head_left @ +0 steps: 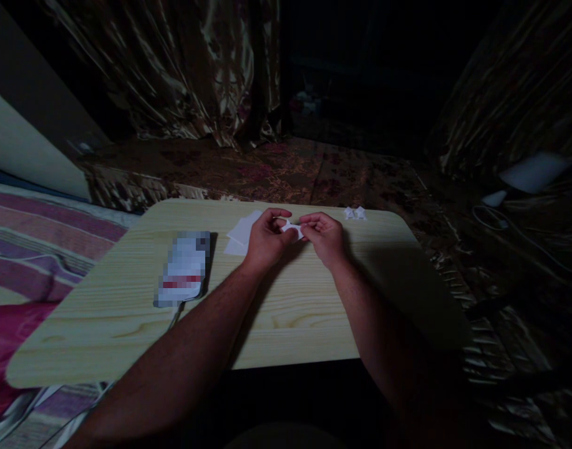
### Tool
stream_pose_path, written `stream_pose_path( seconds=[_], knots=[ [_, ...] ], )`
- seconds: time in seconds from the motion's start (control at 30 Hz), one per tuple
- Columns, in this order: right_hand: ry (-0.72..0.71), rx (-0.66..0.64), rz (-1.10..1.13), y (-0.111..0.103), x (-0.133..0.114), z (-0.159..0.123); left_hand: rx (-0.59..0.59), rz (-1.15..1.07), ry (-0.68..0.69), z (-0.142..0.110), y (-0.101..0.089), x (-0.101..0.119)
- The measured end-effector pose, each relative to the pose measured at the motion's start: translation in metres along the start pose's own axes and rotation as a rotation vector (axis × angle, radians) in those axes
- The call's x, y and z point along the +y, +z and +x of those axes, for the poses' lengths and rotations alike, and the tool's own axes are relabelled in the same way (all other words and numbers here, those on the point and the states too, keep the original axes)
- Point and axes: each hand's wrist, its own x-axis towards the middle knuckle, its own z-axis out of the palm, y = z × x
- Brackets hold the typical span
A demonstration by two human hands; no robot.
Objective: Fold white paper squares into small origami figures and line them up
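Observation:
Between my two hands, above the far half of the wooden table (pixel 286 312), is a small piece of folded white paper (pixel 292 231). My left hand (pixel 267 237) pinches its left side, the thumb pressed on the front. On the other side, the fingertips and thumb of my right hand (pixel 324 236) close on the paper's right end. Fingers cover part of the paper, so its full shape is hidden. Beside my left hand lie loose white paper sheets (pixel 241 234), partly overlapping. Two small folded white paper pieces (pixel 355 213) sit near the far edge, right of my right hand.
A phone (pixel 185 268), its surface blurred out, lies on the table's left with a white cable (pixel 176 313) running from its near end. A striped bedspread (pixel 37 231) is to the left. Patterned curtains (pixel 196 68) hang beyond. A white lamp-like object (pixel 533 171) stands at right.

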Motion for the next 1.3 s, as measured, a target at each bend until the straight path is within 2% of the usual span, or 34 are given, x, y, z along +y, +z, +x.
stream_pose_path(
  seconds=[0.3,0.77,0.93,1.3],
  knots=[
    [-0.012,0.015,0.004,-0.0001,0.0025,0.0005,-0.007,-0.001,0.003,0.0008,-0.0003,-0.0034],
    [0.053,-0.006,0.037,0.0002,-0.0029,-0.0009,-0.008,-0.002,0.013,0.0008,-0.0003,-0.0021],
    [0.014,0.015,0.017,0.0004,-0.0006,0.0,-0.023,0.007,-0.026,-0.0001,-0.0008,-0.0016],
    [-0.076,0.047,-0.003,0.0008,0.0027,0.001,-0.05,-0.033,-0.017,0.0003,-0.0006,-0.0032]
  ],
)
